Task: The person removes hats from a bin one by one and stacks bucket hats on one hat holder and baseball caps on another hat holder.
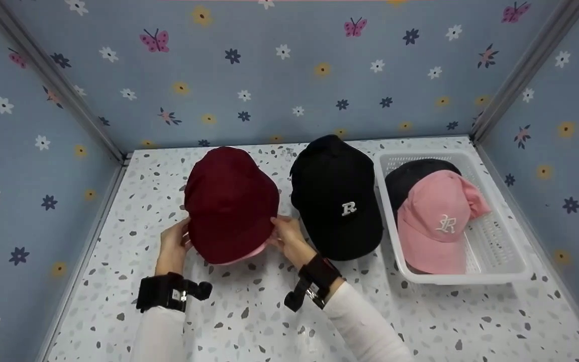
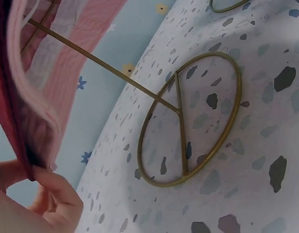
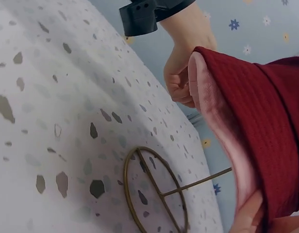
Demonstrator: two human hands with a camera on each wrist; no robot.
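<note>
A dark red cap (image 1: pixel 231 201) sits over a pink cap (image 3: pixel 217 111), whose edge shows beneath the red brim. Under them stands a gold wire stand (image 2: pixel 181 111) with a thin rod and a ring base on the table; the rod's top is hidden by the caps. My left hand (image 1: pixel 173 241) pinches the red brim at its left side, fingertips at the edge. At the brim's right side, my right hand (image 1: pixel 289 236) pinches the edge between thumb and fingers, as the right wrist view also shows.
Just right of the red cap is a black cap (image 1: pixel 337 201) with a white R. Beyond it a white plastic basket (image 1: pixel 513 251) holds a pink cap (image 1: pixel 435 216) lying over a dark cap (image 1: pixel 400 183). Patterned panels (image 1: pixel 289 75) enclose the speckled table (image 1: pixel 249 327) behind and at both sides.
</note>
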